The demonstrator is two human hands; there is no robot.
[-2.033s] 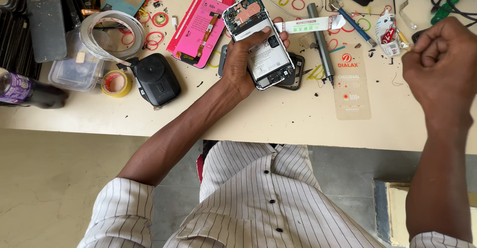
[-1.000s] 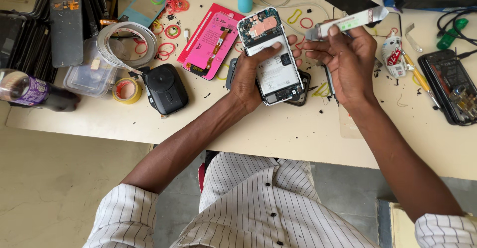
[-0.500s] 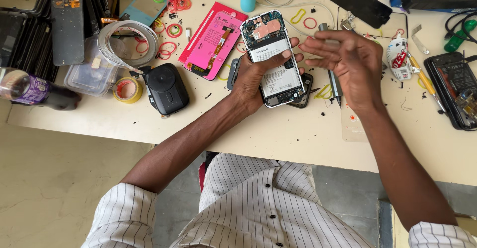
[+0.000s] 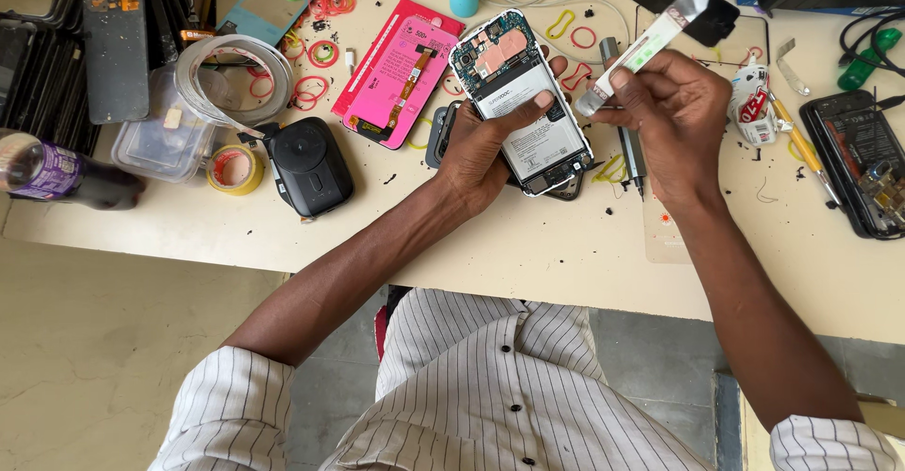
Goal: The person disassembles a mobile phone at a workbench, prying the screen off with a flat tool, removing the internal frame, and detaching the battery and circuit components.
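My left hand [image 4: 483, 150] holds an opened phone [image 4: 518, 99] with its back cover off, so the white battery and the circuit board show. The thumb presses on the battery. My right hand [image 4: 674, 122] grips a flat white and green pry tool [image 4: 650, 42] with a metal tip. The tool's lower end sits close to the phone's right edge. Both hands hover just above the cream table [image 4: 528, 245].
A pink screen-part package [image 4: 401, 70], a black pouch [image 4: 309, 167], yellow tape [image 4: 234, 169], a clear plastic box [image 4: 170, 132], a dark bottle [image 4: 57, 174], coloured rubber bands [image 4: 311, 84], a screwdriver [image 4: 630, 146], a glue tube [image 4: 754, 103] and another opened phone [image 4: 863, 165] lie about.
My right hand came in from the far right and now holds the white pry tool beside the phone. My left hand kept hold of the phone throughout.
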